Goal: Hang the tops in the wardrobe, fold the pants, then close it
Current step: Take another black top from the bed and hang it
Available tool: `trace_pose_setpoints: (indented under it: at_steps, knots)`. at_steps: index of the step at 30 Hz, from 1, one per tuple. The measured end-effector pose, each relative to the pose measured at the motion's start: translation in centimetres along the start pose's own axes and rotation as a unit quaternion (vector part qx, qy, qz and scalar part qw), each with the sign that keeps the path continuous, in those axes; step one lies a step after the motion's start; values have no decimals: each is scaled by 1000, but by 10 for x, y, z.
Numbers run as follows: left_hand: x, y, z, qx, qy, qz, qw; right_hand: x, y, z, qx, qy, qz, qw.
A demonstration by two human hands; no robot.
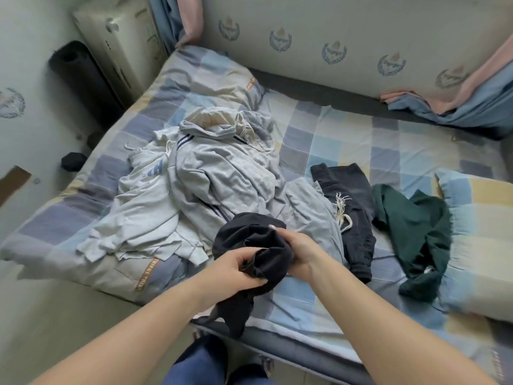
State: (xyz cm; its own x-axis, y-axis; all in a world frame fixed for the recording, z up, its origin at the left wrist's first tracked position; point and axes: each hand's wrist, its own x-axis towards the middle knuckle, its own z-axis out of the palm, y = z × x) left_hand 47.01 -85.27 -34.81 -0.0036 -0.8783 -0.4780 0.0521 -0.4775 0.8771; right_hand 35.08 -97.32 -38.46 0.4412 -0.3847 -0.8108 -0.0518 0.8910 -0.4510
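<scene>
Black fabric, a bunched dark garment (249, 245), hangs above the bed's near edge, gripped by both hands: the left hand (236, 266) pinches a fold, the right hand (298, 250) curls around the bundle. Just beyond lie grey tops (211, 173) heaped mid-mattress, dark drawstring pants (352, 207) beside them, and a green garment (416, 226) toward the bed's (347, 134) right edge.
</scene>
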Motion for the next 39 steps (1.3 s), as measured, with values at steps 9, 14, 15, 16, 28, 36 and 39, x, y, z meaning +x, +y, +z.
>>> trace_pose_setpoints:
  at_steps: [9,14,15,16,28,36,39]
  knots:
    - [-38,-15,-2,-28,-43,-45,998,-72,17,-23,54,-28,-28,998]
    - [-26,-15,-5,-233,117,2,965,-112,35,-27,92,-47,-81,991]
    - [-21,-9,-4,-254,108,13,961,-116,40,-30,85,-38,-88,992]
    - [-16,-2,-2,-265,93,18,959,-120,43,-32,76,-28,-97,992]
    - [24,47,-6,-96,-164,-61,980,-169,125,-4,-1,135,-203,970]
    - [1,35,15,523,-237,239,783,-177,231,47,316,326,-303,838]
    - [-25,27,40,482,-312,264,775,-190,270,68,348,377,-329,793]
